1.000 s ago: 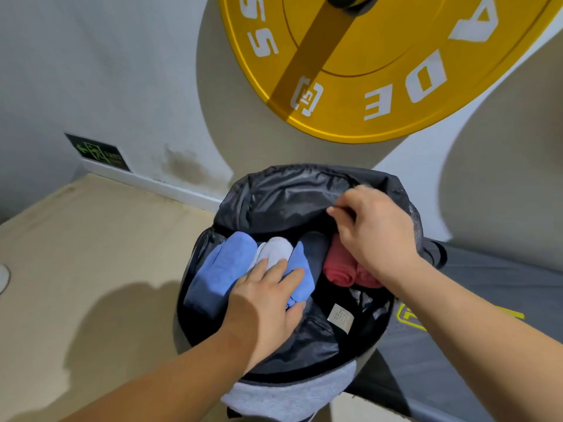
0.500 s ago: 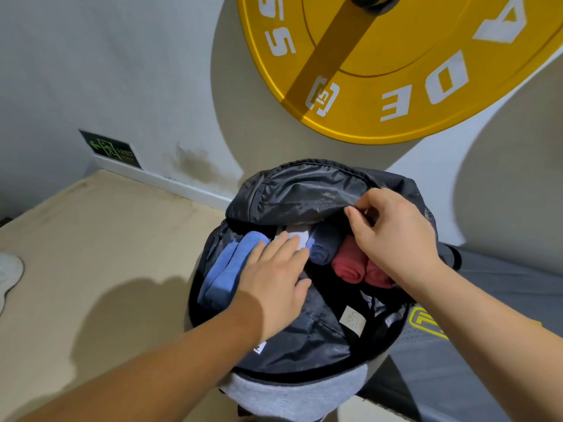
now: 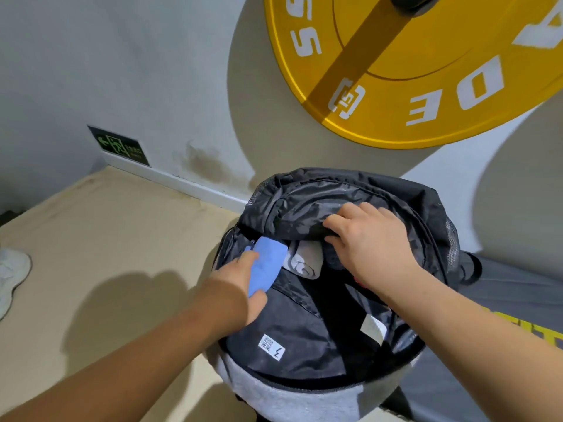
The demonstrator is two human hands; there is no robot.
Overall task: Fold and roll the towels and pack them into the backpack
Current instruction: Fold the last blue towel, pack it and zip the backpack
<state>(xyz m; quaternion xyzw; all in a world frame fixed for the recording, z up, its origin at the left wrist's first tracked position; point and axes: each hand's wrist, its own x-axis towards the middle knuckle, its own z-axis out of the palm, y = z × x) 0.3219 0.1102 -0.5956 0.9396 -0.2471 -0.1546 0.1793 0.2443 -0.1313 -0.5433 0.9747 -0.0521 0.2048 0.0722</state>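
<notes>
Now the flap (image 3: 304, 208) of the backpack (image 3: 289, 394) sits lower over its opening; a yellow plate (image 3: 426, 86) hangs behind the backpack. The left hand (image 3: 237, 290) pinches the blue towel (image 3: 268, 263); the right hand (image 3: 374, 248) grips the flap.

I see a light blue towel (image 3: 268, 266) against the fingers of the left hand (image 3: 240, 287), and a white towel (image 3: 306, 261), shaded grey, just beyond them. Under the fingers of the right hand (image 3: 374, 242) the backpack (image 3: 304, 336) lining is black, its outer panel mottled grey toward the wrists. Far past the fingertips, a yellow plate (image 3: 426, 86) carries white letters.
</notes>
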